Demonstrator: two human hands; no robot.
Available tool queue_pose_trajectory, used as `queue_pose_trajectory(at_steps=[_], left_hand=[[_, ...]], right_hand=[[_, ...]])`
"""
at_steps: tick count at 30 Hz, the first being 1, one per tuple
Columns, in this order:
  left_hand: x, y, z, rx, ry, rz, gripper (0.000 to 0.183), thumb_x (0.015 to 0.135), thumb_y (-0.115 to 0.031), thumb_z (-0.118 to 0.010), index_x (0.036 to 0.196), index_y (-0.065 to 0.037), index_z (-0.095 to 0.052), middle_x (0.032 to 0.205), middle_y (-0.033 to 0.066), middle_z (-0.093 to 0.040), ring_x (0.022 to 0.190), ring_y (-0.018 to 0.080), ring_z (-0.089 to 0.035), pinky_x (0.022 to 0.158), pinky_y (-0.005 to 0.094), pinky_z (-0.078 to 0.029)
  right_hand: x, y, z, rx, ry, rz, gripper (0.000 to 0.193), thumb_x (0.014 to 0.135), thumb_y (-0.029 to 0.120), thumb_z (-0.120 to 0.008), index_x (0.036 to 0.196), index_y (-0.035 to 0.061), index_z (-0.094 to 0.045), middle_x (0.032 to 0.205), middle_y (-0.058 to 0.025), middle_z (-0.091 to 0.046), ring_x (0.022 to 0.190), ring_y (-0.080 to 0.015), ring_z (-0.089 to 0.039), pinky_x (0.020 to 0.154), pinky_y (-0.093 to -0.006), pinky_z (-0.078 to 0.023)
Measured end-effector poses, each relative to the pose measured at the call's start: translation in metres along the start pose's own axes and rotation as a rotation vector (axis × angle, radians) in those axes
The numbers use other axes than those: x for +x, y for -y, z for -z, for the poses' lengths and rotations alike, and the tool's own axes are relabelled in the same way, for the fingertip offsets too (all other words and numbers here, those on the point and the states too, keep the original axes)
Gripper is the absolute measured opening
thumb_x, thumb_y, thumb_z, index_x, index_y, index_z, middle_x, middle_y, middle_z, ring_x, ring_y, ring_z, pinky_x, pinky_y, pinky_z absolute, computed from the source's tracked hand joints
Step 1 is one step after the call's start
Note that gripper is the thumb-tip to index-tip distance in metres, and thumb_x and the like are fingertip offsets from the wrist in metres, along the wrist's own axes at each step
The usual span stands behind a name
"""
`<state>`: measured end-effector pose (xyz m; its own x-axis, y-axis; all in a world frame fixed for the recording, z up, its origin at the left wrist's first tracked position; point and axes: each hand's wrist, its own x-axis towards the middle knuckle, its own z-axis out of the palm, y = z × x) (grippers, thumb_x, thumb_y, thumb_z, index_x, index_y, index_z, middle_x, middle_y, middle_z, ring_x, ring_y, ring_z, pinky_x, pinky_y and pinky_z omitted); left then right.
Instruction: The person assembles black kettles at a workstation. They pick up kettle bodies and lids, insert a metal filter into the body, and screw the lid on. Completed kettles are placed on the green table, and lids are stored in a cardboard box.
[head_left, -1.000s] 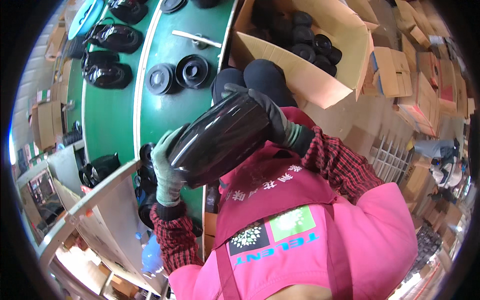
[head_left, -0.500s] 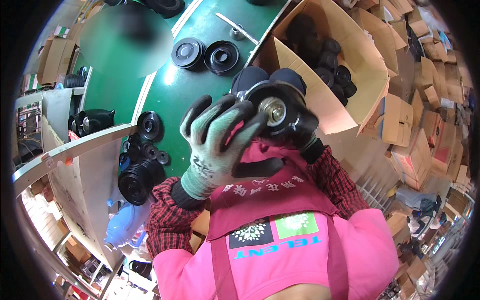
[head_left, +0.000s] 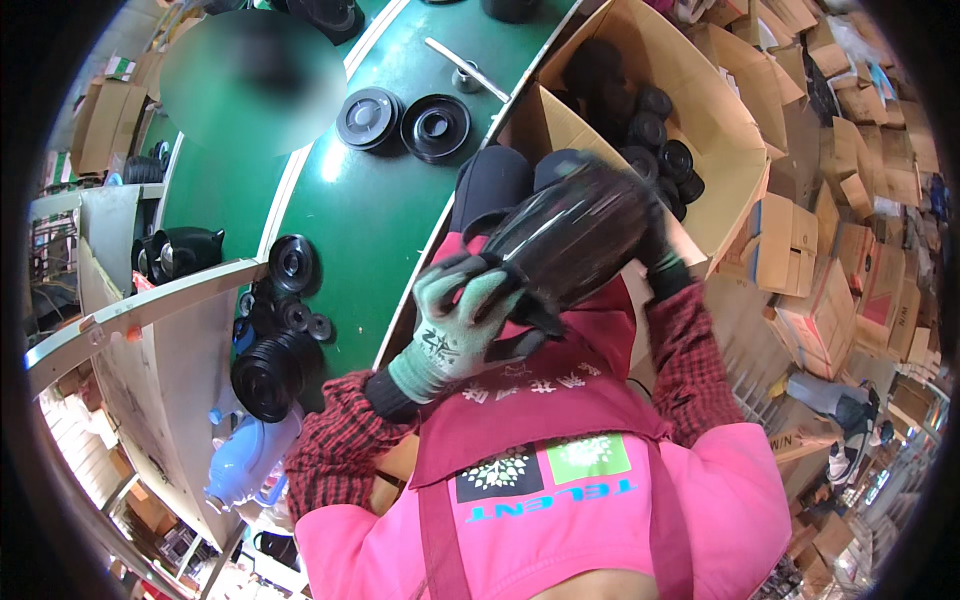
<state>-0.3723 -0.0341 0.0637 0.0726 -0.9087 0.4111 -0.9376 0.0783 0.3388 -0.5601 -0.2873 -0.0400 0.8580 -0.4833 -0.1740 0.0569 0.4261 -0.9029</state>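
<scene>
I hold a glossy black rounded plastic shell (head_left: 575, 235) in front of my chest, over my knees. My left hand (head_left: 460, 325), in a grey-green glove, grips its lower left end. My right hand (head_left: 655, 245), in a dark glove, clasps its far right side and is mostly hidden behind it. The shell is blurred by motion. Red checked sleeves and a pink apron fill the lower part of the view.
A green conveyor belt (head_left: 360, 215) runs up the left with two black round discs (head_left: 405, 122) and a metal rod (head_left: 470, 68). An open cardboard box (head_left: 725, 150) of black parts stands to the right. More black parts (head_left: 272, 370) sit by a grey shelf (head_left: 140, 315). Stacked cartons (head_left: 830, 290) lie at right.
The black shell has been turned over in my hands, from end-on with its round metal-centred face showing to lying sideways. My left hand shifted from covering its front to its lower left end.
</scene>
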Motion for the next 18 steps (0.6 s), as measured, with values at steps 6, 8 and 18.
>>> queue_pose_trajectory(at_steps=[6,8,18], left_hand=[[0.003,0.02,-0.031,-0.295,0.092,0.356,0.092,0.075,-0.047,-0.085,0.146,-0.002,-0.046,0.143,0.0225,-0.047,0.134,0.042,-0.045,0.111,0.0497,-0.038],[0.019,0.028,-0.057,-0.381,0.142,0.36,0.116,0.065,-0.057,-0.089,0.151,0.001,-0.037,0.15,0.0252,-0.041,0.139,0.0435,-0.04,0.115,0.0509,-0.033],[0.039,0.036,-0.109,-1.322,-0.554,0.687,0.062,0.096,-0.01,-0.066,0.15,-0.002,-0.036,0.137,0.0147,-0.055,0.12,0.0245,-0.06,0.102,0.0402,-0.049]], right_hand=[[0.056,0.077,-0.051,-1.156,0.25,0.386,0.045,0.093,0.028,-0.065,0.13,0.0022,-0.063,0.125,-0.0205,-0.067,0.116,-0.0312,-0.066,0.102,-0.0426,-0.049],[0.079,0.045,-0.044,-0.885,0.521,0.149,0.043,0.094,0.03,-0.065,0.129,0.0056,-0.064,0.131,-0.021,-0.063,0.116,-0.0354,-0.064,0.101,-0.0431,-0.05],[0.303,-0.05,-0.047,-1.284,-0.373,-0.277,0.045,0.094,0.043,-0.054,0.127,0.0128,-0.065,0.121,-0.0177,-0.071,0.113,-0.0351,-0.068,0.098,-0.0473,-0.051]])
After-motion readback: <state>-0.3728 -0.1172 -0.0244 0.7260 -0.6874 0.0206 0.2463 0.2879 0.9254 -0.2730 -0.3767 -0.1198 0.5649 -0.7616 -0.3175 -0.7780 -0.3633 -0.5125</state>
